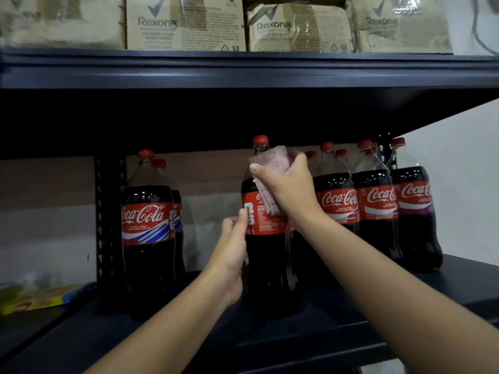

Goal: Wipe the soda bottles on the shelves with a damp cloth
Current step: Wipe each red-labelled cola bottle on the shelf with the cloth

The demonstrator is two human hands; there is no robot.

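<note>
1. Two hands are working one soda bottle [266,255], which is standing upright near the front edge of the dark shelf [337,333], its long axis running straight up and down, cap on top.
2. You're bracing that bottle with your left hand [232,255]: fingers curled round its left flank just below the red label, thumb lying up against the label edge.
3. Your right hand [287,186] is pressing the damp cloth [270,168] to the bottle's shoulder, fingers wrapped over the fabric and clamping it against the plastic; a tail of cloth is hanging down over the label.
4. So the unwiped body is lying directly below your cloth grip, along the bottle's own axis; judging from that, your right hand is the one placed to stroke downward while the left is steadying.
5. Right of this bottle, a cluster of bottles [378,201] is waiting, close to your right forearm; left of it, two bottles [147,225] are standing well apart.
</note>
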